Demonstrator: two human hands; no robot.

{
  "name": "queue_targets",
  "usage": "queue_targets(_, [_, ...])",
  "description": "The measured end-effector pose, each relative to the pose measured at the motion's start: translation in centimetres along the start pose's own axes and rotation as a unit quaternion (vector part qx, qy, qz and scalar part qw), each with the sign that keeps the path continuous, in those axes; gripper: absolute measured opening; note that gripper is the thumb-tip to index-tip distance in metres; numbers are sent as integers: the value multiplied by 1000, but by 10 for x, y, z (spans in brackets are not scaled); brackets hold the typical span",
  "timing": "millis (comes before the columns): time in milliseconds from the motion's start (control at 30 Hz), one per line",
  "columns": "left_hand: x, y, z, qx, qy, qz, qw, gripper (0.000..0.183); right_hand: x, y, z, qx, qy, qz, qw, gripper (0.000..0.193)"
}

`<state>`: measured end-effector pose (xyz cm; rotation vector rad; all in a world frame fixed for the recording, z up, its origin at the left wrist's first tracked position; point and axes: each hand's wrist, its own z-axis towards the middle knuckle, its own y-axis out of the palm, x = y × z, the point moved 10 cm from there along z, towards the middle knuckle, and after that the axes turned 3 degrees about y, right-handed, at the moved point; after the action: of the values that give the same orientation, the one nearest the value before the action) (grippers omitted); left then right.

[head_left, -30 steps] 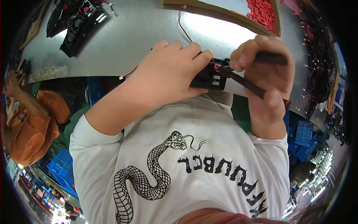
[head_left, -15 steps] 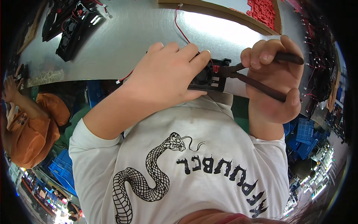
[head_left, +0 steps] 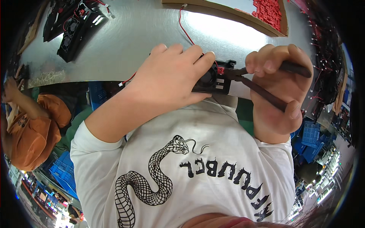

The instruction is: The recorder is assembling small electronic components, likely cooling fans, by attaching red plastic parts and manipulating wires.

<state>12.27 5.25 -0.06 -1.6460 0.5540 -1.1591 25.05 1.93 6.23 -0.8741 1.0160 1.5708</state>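
My left hand (head_left: pixel 173 74) is wrapped over a black plastic fan housing (head_left: pixel 224 86) at the near edge of the metal table, hiding most of it. Beside my thumb and forefinger part of a small black fan (head_left: pixel 207 77) shows. A small red plastic piece (head_left: pixel 221 70) sits on the housing to the right of the fan. In my right hand (head_left: pixel 283 79) is a pair of dark pliers (head_left: pixel 262 91), handles spread apart, the jaws over the housing next to the red piece. Whether the jaws touch it I cannot tell. Red wires with white connectors (head_left: pixel 121 84) stick out past my left hand.
More black fan housings (head_left: pixel 72 36) lie at the far left of the metal table (head_left: pixel 129 34). At the back right stands a cardboard tray (head_left: pixel 228 13) with many red pieces (head_left: pixel 267 15). Black wired parts (head_left: pixel 323 68) are heaped along the right. A person in orange (head_left: pixel 34 136) is at left.
My right hand has shifted slightly toward me and to the right, and the plier jaws have moved back a little from the red piece. My left hand stays in place.
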Motion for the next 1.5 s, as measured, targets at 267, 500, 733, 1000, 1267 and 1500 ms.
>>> queue_targets(267, [0,1,1,-11,-7,7,1000,72,0,-5,0,-9,-3,13,1000,77])
queue_targets(500, [1,1,1,5,-2,-8,1000,72,-2,2,-2,-15,-10,-10,1000,75])
queue_targets(733, [3,-1,-2,22,-5,-10,1000,72,6,15,-3,-67,18,-12,997,68])
queue_targets(1000, [4,-4,-5,33,-10,34,999,68,2,11,-1,-57,-76,2,995,41])
queue_targets(1267, [3,-3,1,31,44,-22,998,61,-6,39,25,-226,-55,47,972,23])
queue_targets(1500, [0,-9,4,23,57,-42,997,58,7,79,30,-447,15,140,883,31])
